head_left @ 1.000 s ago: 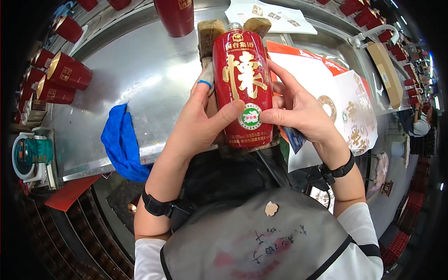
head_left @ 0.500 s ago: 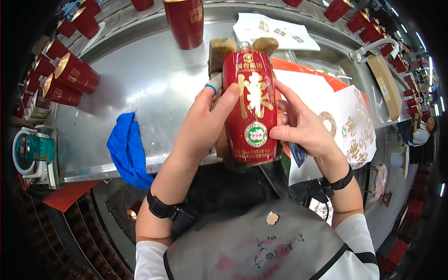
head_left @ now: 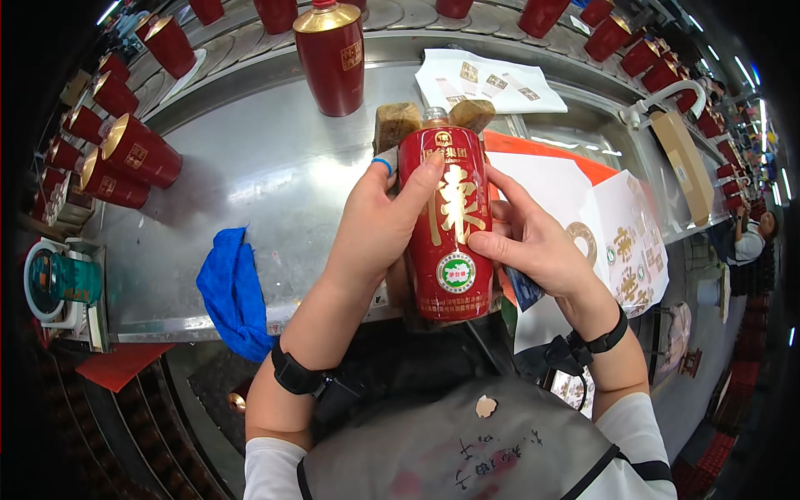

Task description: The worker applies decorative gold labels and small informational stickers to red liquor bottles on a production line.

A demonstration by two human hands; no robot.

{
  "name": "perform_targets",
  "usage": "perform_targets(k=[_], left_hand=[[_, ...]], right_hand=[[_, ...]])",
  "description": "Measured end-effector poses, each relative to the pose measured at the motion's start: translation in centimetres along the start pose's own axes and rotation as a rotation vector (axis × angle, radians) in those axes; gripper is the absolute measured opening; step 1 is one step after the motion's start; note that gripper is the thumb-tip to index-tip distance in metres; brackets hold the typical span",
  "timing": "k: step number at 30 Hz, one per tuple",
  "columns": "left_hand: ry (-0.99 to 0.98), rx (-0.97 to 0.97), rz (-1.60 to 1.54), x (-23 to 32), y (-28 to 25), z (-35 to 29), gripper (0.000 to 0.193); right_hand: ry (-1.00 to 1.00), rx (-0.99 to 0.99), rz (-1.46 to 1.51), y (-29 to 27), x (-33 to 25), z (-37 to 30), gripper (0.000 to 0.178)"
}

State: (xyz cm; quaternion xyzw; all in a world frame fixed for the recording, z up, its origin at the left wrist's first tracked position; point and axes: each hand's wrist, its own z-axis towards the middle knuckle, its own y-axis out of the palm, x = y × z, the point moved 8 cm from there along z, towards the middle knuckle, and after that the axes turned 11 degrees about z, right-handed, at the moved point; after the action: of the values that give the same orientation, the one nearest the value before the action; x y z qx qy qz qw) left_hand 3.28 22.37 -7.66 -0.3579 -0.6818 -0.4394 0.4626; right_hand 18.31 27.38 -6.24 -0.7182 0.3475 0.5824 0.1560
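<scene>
A glossy red bottle [head_left: 425,250] with large gold lettering and a round green-and-white emblem leans back against two worn wooden blocks [head_left: 398,125], its bare neck pointing away from me. My left hand [head_left: 379,217] grips its left side, the thumb lying on the upper front; a blue band circles one finger. On the right side, my right hand [head_left: 537,246] holds it with the thumb pressed on the front just above the emblem. Fingers behind the bottle are hidden. A dark blue flat piece [head_left: 523,289] sticks out below my right hand; I cannot tell whether it is held.
A blue cloth [head_left: 233,287] hangs over the metal table's front edge. Printed gold decal sheets [head_left: 629,237] lie at right, another sheet [head_left: 492,83] behind. One red bottle with a gold shoulder [head_left: 331,71] stands beyond; others line a conveyor [head_left: 400,15]. A faucet [head_left: 667,92] stands far right.
Both thumbs have shifted up the bottle's front, the right one further onto its face. The whole scene sits slightly lower in view. The bottle stays against the blocks.
</scene>
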Motion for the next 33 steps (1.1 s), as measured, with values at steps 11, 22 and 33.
perform_targets(k=[11, 22, 33], left_hand=[[-0.008, 0.013, -0.022, -0.9, -0.2, 0.4, 0.047], [0.014, 0.016, 0.039, -0.5, -0.3, 0.0, 0.046], [0.077, -0.126, 0.137, -2.7, -1.2, -3.5, 0.055]], right_hand=[[-0.023, -0.016, 0.052, 0.1, 0.1, 0.1, 0.090], [0.082, -0.044, -0.029, 0.3, -0.1, -0.3, 0.094], [0.052, -0.052, 0.064, -0.3, 0.1, -1.4, 0.083]])
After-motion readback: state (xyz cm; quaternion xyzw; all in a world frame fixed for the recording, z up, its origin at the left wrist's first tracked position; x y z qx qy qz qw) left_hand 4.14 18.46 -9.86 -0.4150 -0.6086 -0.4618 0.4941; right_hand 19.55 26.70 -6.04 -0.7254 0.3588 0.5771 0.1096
